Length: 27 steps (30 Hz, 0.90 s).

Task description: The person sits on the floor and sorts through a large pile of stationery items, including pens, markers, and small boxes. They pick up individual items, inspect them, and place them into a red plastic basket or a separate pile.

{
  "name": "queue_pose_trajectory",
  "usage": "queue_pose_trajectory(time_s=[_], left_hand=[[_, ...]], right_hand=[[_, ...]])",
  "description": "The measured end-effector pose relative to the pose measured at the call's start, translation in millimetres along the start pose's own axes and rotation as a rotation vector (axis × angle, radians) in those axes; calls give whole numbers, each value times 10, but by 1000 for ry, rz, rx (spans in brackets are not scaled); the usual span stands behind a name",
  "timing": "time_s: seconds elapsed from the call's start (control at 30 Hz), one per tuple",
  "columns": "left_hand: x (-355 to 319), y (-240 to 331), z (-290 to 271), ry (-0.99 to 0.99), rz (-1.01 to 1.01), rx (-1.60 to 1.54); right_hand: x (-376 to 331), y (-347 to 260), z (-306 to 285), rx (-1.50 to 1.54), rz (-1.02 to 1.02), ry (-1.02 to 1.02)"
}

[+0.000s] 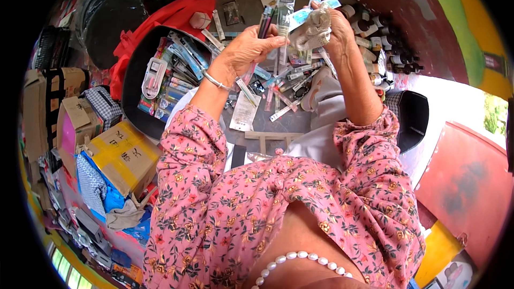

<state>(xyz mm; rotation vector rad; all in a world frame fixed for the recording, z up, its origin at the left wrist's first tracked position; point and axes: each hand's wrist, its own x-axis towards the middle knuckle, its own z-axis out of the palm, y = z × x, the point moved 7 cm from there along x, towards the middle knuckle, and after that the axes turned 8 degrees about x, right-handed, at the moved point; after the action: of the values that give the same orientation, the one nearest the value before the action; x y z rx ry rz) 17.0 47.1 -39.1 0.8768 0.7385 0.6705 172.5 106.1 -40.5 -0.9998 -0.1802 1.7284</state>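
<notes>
- Left hand: raised above the floor display, fingers curled and closed around a slim bundle of dark pens; a silver bangle sits on the wrist.
- Pens: thin, dark-barrelled with reddish-purple tones, held near upright, tips projecting above the fingers.
- Clear packet: long, narrow, transparent sleeve with a lighter header, standing upright just right of the pens, between the two hands; which hand supports it cannot be told.
- Right hand: closed around a crumpled grey-white cloth, which bulges out to the left of the fingers.
- Black tray, far left on the floor: holds packaged small goods in blue and white wrappers.
- Loose packets, below the hands: scattered pens and narrow wrapped items lying on the dark floor.
- Small bottles, right of the right hand: rows of dark bottles with pale caps.
- Cardboard box, lower left: sealed with yellow tape.
</notes>
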Motion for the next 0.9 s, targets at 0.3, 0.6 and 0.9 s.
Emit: queue_pose_trajectory(time_s=[0.3, 0.6, 0.9], left_hand=[[53, -86, -100, 230, -14, 54], [120, -72, -223, 352, -25, -25], [142, -66, -111, 228, -33, 21]], right_hand=[[52, -173, -167, 40, -141, 115], [-281, -101, 206, -864, -195, -131], [-125, 177, 132, -874, -60, -29]])
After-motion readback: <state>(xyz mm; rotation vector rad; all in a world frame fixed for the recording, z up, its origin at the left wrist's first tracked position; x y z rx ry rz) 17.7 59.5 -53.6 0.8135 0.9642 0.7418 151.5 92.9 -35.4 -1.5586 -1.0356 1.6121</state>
